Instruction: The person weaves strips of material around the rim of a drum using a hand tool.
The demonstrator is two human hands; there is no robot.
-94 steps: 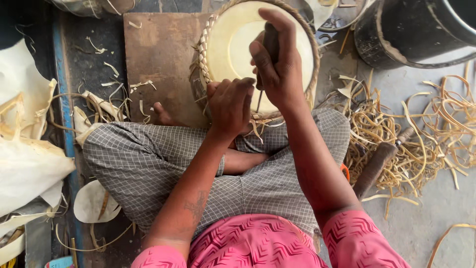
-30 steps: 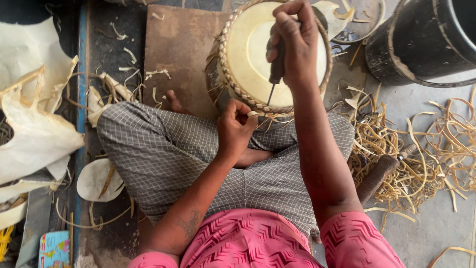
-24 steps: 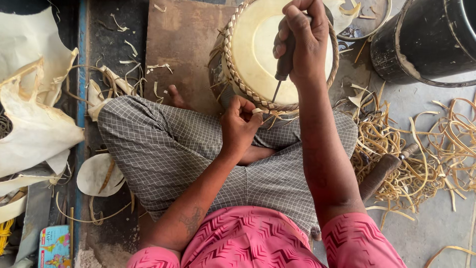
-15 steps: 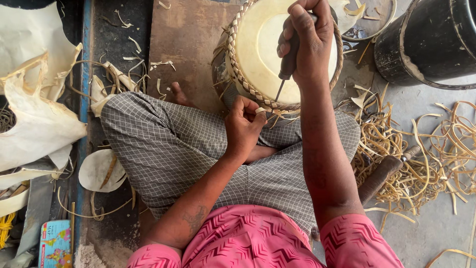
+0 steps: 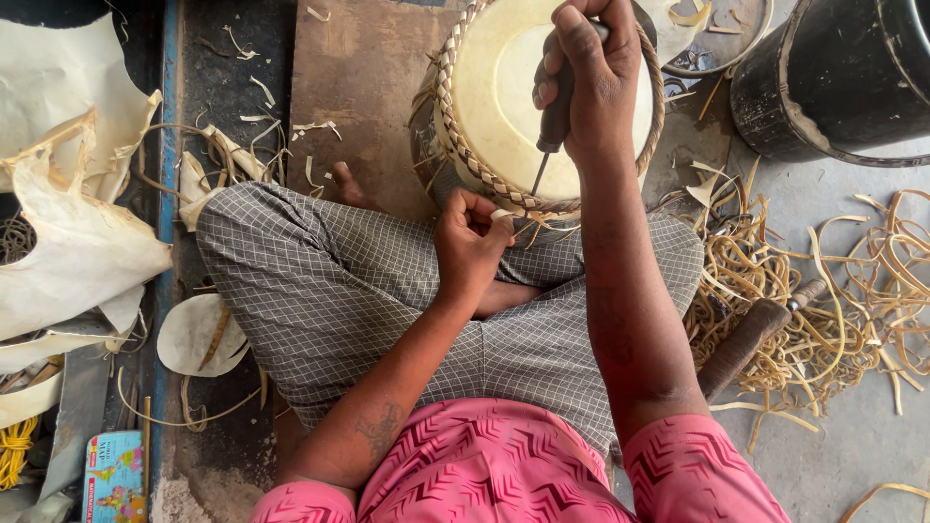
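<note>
Two hands at drum point(image 5: 504, 92) rim, right hand point(image 5: 591, 73) gripping awl point(image 5: 554, 111), left hand point(image 5: 473, 242) pinching strip point(image 5: 506, 215)

Hands point(image 5: 542, 145) with awl point(image 5: 554, 111) at drum point(image 5: 504, 87)

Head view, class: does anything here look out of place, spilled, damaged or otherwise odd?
Yes. Pale cane strips lie tangled in a loose heap on the grey floor beside the person's right knee, with more offcuts on the brown wooden board. A dark-handled tool lies dropped among the strips. The round woven-rimmed drum looks intact.
</note>
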